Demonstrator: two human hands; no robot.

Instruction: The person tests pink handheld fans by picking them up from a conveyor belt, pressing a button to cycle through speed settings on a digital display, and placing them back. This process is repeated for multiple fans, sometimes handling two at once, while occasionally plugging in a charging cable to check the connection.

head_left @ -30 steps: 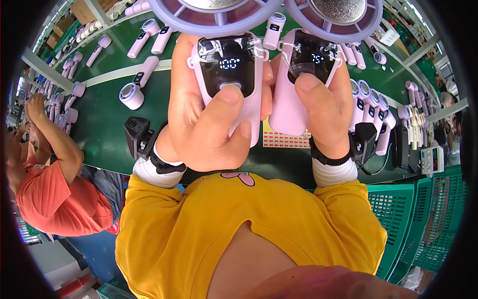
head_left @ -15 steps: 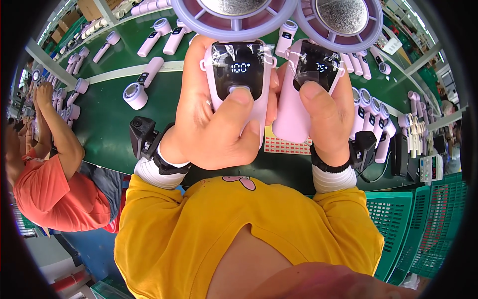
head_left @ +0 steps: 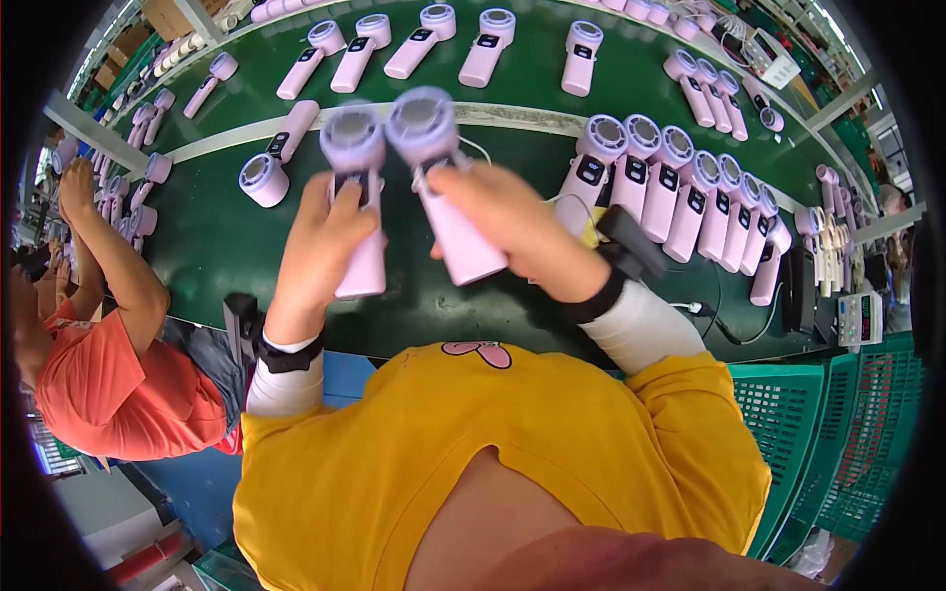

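My left hand (head_left: pixel 310 241) is wrapped round a pink handheld fan (head_left: pixel 363 264), thumb by the dark panel below its round lilac head. A second pink handheld fan (head_left: pixel 465 244) is gripped in my right hand (head_left: pixel 517 222), tilted with its head to the upper left. Both fans are held over the green table (head_left: pixel 207 246), heads away from me and almost touching; motion blurs them a little. Left of my left hand lies another handheld fan (head_left: pixel 264 180). A close row of handheld fans (head_left: pixel 687 212) lies right of my right hand, with a partly hidden yellow piece (head_left: pixel 589 234) near my wrist.
More fans (head_left: pixel 486 49) lie spaced out beyond a pale strip (head_left: pixel 532 116) crossing the table. A cable (head_left: pixel 744 340) and a small display device (head_left: pixel 859 320) are at the right edge, above green crates (head_left: pixel 778 414). At the left, a person in an orange shirt (head_left: pixel 128 384) works.
Both hands have lowered the two fans away from my view toward the table, moving left. The right-hand fan now leans left. The rows of fans behind have come into sight.
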